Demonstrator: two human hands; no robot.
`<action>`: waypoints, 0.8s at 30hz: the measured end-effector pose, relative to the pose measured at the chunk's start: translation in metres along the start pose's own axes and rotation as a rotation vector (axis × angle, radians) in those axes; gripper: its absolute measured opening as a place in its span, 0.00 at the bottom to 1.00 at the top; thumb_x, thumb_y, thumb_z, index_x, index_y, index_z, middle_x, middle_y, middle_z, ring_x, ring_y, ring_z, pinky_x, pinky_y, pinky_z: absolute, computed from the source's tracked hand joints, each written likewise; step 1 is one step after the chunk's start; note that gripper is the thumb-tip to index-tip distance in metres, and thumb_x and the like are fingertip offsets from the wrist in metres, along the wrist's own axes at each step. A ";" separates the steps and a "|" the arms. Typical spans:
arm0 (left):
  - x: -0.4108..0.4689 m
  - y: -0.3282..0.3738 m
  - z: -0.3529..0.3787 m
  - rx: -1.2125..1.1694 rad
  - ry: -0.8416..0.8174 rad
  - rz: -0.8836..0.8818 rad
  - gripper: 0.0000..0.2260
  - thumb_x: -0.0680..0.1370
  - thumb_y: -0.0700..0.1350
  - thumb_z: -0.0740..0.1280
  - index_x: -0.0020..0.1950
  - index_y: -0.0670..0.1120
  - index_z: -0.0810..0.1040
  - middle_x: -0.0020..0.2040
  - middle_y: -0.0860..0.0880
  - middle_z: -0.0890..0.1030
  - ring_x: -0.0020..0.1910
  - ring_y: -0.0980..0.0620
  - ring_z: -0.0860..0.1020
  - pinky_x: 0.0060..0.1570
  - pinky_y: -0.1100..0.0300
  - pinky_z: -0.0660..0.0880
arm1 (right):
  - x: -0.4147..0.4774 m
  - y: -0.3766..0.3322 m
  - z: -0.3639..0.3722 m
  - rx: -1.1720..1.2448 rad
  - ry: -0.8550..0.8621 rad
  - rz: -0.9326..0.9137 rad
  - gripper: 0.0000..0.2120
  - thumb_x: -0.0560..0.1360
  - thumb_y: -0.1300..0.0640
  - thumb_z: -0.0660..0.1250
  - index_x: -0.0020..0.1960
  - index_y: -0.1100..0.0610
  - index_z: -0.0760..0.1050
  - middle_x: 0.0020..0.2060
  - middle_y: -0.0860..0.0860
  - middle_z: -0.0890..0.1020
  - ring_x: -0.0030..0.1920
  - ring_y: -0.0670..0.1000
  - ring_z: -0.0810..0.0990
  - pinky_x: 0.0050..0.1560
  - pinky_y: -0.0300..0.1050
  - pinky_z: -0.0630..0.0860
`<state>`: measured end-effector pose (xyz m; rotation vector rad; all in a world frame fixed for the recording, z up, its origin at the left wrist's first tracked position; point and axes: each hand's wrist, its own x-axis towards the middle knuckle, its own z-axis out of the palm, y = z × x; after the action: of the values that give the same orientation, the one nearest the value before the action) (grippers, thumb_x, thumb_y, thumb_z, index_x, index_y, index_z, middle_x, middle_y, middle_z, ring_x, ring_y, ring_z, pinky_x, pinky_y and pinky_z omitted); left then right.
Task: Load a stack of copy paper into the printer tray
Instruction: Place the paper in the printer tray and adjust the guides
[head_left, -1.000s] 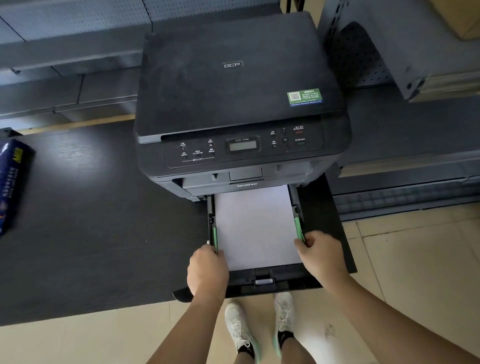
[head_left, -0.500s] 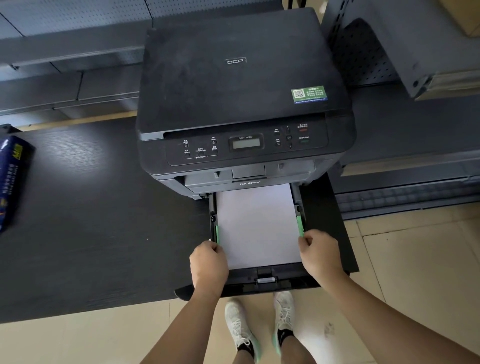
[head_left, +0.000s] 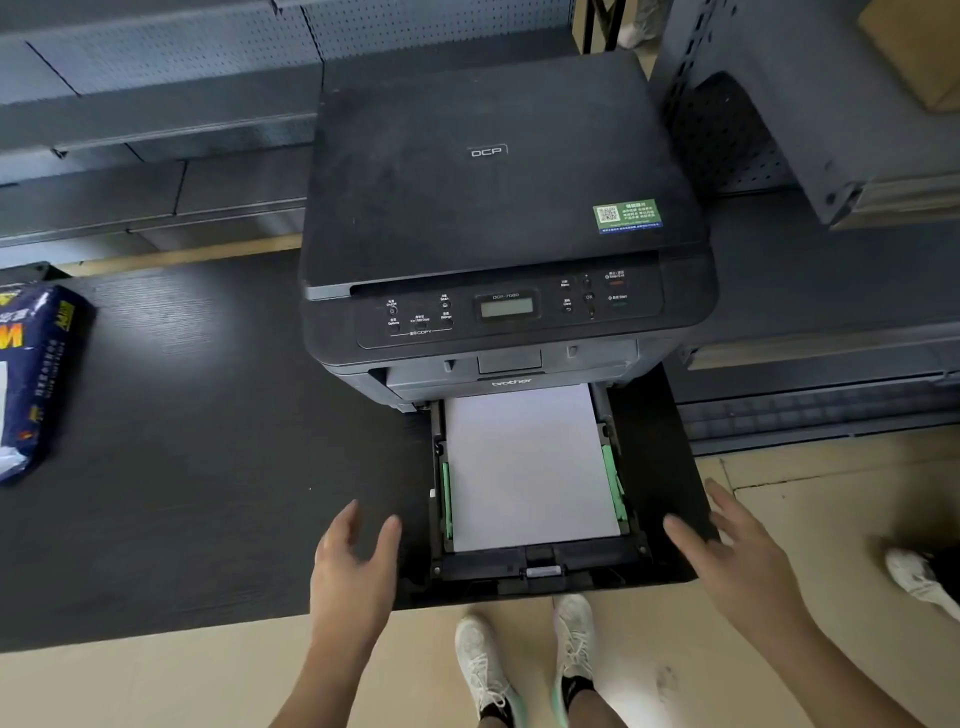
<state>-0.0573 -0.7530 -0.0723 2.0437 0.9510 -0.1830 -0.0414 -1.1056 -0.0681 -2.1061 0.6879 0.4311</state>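
A black printer stands on a dark table. Its paper tray is pulled out toward me. A white stack of copy paper lies flat in the tray between green side guides. My left hand hovers open to the left of the tray, fingers spread, touching nothing. To the right of the tray my right hand is open as well, holding nothing.
A blue opened ream wrapper lies at the table's left edge. Grey perforated metal shelving stands behind and to the right. My shoes are on the tan floor below the tray. Another person's shoe shows at far right.
Both hands have let go of the tray's side guides and moved outward, away from the tray, opening as they went. The paper stays in the tray.
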 end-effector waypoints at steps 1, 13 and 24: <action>-0.006 -0.015 -0.007 -0.082 -0.044 -0.055 0.30 0.75 0.56 0.71 0.74 0.52 0.69 0.71 0.53 0.73 0.70 0.52 0.71 0.70 0.49 0.68 | -0.009 0.012 -0.003 0.037 -0.069 0.033 0.41 0.71 0.47 0.75 0.78 0.45 0.59 0.74 0.52 0.70 0.69 0.56 0.74 0.67 0.52 0.71; -0.038 -0.054 0.015 -0.325 -0.089 -0.148 0.30 0.72 0.30 0.75 0.71 0.43 0.71 0.59 0.45 0.78 0.66 0.42 0.76 0.67 0.52 0.70 | -0.028 0.044 0.029 0.124 -0.013 0.025 0.38 0.68 0.58 0.79 0.74 0.55 0.69 0.66 0.53 0.79 0.65 0.53 0.79 0.66 0.44 0.69; -0.037 -0.037 0.014 -0.315 -0.099 -0.113 0.30 0.76 0.36 0.73 0.76 0.45 0.66 0.62 0.51 0.78 0.60 0.53 0.77 0.58 0.59 0.70 | -0.018 0.043 0.037 0.085 0.089 -0.118 0.30 0.69 0.59 0.78 0.69 0.59 0.75 0.60 0.52 0.83 0.60 0.50 0.82 0.51 0.15 0.67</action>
<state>-0.1061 -0.7718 -0.0887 1.6794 0.9680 -0.1809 -0.0835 -1.0905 -0.1066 -2.0827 0.6183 0.2405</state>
